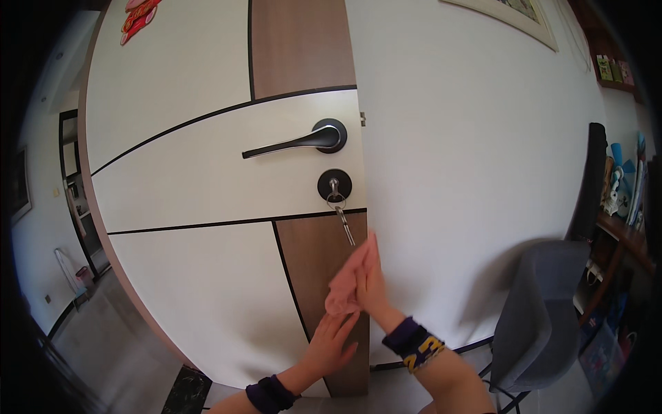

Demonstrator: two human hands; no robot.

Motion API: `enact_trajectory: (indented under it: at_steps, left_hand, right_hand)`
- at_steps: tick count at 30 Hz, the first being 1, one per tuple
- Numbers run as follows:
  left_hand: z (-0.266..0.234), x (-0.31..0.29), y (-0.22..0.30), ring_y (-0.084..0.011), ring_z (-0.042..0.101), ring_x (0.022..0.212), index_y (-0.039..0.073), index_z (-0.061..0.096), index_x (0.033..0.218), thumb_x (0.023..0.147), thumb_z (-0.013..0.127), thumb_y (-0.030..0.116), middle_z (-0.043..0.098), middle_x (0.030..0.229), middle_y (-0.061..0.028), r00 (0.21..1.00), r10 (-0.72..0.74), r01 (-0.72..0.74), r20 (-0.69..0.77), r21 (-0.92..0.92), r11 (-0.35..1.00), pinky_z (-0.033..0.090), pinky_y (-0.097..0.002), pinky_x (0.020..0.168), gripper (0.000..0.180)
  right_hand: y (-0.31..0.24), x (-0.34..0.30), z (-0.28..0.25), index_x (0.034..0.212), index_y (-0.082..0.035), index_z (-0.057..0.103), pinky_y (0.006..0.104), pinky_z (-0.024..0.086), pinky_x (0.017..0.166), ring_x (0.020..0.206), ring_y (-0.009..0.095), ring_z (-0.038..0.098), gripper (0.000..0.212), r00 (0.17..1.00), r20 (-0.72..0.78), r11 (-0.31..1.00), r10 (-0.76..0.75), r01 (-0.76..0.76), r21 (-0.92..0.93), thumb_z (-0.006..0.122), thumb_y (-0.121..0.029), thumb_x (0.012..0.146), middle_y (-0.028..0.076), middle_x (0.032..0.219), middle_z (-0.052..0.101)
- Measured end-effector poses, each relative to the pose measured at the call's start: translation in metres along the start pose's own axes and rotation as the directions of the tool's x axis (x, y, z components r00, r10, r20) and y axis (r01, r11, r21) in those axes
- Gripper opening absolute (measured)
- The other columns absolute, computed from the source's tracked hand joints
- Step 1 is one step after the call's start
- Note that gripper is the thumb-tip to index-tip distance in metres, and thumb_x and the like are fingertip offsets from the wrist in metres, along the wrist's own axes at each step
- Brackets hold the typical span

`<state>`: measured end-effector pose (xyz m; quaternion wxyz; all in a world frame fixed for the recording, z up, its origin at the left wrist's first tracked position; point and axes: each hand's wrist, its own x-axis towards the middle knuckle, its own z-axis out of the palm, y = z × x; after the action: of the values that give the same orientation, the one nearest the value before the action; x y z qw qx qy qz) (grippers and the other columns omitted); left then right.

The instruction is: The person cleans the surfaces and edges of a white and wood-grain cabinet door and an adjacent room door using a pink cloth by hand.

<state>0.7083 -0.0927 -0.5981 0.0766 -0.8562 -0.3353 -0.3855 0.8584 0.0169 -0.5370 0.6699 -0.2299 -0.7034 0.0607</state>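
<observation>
1. Grey floor (131,324) shows at far left, past the edge of a cream-and-brown door (186,290).
2. On the door, a dark lever handle (289,143) sits above a round lock (334,185), from which keys (345,226) dangle on a ring.
3. The person's left hand (329,350) is open, its fingers loosely spread; the fingertips appear to touch the pink cloth's lower end.
4. The pink cloth (343,286) is in the other hand, just below the keys, before the door's brown panel. Handling it well would likely mean keeping it bunched, pressing evenly and staying clear of the keys.
5. Its long axis slants from lower left to upper right, the narrow tip pointing upward.
6. The right hand (373,288) grips the cloth, some fingers hidden.
7. Farther right, a grey chair (534,317) stands near the white wall (455,172).
</observation>
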Motion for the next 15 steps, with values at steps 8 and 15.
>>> enact_trajectory:
  at_steps: [8, 15]
  left_hand:
    - [0.05, -0.043, -0.001, -0.0374, 0.052, 0.116, 0.004, 0.046, 0.141, 0.075, 0.074, 0.012, 0.051, 0.126, -0.0168, 0.987, -0.161, 0.162, 0.023, -0.094, 0.982, 0.044, -0.0449, 0.099, 0.072]
    - [0.069, -0.082, 0.022, -0.0397, 0.048, 0.119, 0.004, 0.039, 0.146, 0.08, 0.072, 0.015, 0.048, 0.13, -0.0191, 0.924, -0.378, 0.382, 0.056, -0.106, 0.918, 0.042, -0.046, 0.101, 0.075]
  right_hand:
    - [0.063, -0.176, 0.007, 0.148, 0.007, 0.028, 0.0397, 0.032, 0.112, 0.133, 0.032, 0.043, 0.053, 0.868, 0.12, 0.83, 0.483, -0.497, 0.254, 0.043, -0.021, 0.104, 0.023, 0.143, 0.043]
    - [0.07, -0.21, 0.008, 0.145, 0.006, 0.032, 0.0385, 0.035, 0.11, 0.131, 0.03, 0.046, 0.052, 0.821, 0.14, 0.768, 0.554, -0.569, 0.295, 0.044, -0.026, 0.105, 0.021, 0.139, 0.047]
